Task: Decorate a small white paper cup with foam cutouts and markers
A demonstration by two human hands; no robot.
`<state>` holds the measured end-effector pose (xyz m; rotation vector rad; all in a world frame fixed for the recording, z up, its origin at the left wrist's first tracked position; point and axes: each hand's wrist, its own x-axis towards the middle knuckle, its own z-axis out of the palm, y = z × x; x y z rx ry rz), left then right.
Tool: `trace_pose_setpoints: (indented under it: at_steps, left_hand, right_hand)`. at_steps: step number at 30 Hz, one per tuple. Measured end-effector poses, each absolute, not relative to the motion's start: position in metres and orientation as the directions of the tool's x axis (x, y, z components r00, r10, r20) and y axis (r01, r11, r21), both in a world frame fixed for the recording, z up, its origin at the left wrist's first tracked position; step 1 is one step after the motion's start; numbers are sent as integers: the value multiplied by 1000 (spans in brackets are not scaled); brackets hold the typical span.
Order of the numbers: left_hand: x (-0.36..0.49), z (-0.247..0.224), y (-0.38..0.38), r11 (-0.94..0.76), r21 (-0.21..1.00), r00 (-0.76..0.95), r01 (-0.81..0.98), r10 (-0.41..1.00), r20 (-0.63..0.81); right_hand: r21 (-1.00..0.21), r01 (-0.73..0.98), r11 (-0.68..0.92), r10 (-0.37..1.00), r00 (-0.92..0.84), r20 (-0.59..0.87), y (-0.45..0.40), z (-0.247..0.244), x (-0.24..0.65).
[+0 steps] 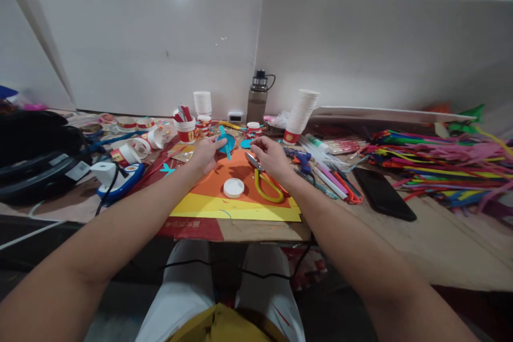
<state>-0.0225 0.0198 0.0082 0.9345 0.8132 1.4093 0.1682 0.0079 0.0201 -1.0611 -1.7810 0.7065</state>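
My left hand is closed on a blue paper disc, which has a light blue strip lying across it and sticking out at both ends. Opposite it, my right hand pinches at the edge of a smaller blue paper circle. Yellow-handled scissors lie beneath my right hand, blades pointing up and left. A white round lid rests on orange paper, and yellow paper spreads under that. Light blue paper scraps sit left of my left forearm.
A bottle and stacked paper cups stand at the back. Right lie a glue gun, markers, a phone and colourful pipe cleaners. On the left are cut cups and a blue power strip.
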Motion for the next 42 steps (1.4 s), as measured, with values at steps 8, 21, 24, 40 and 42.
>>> trace_pose_setpoints:
  at_steps: [8, 21, 24, 40, 42]
  left_hand:
    - [-53, 30, 32, -169, 804, -147, -569, 984, 103]
    - [-42, 9, 31, -75, 866, -3, -494, 996, 84]
    - [-42, 8, 31, -91, 864, -10, -496, 995, 100]
    - [-32, 8, 24, -109, 919, -38, -378, 994, 102]
    - [-31, 10, 23, -85, 905, -35, -418, 996, 78]
  right_hand:
    - [-758, 422, 497, 863, -146, 484, 13, 24, 175]
    - [-121, 971, -205, 928, 232, 292, 1, 46, 247]
    - [-80, 967, -241, 964, 249, 97, 5, 37, 257]
    - [-388, 911, -140, 976, 192, 100, 31, 23, 272]
    - [-476, 872, -113, 968, 204, 145, 31, 24, 273]
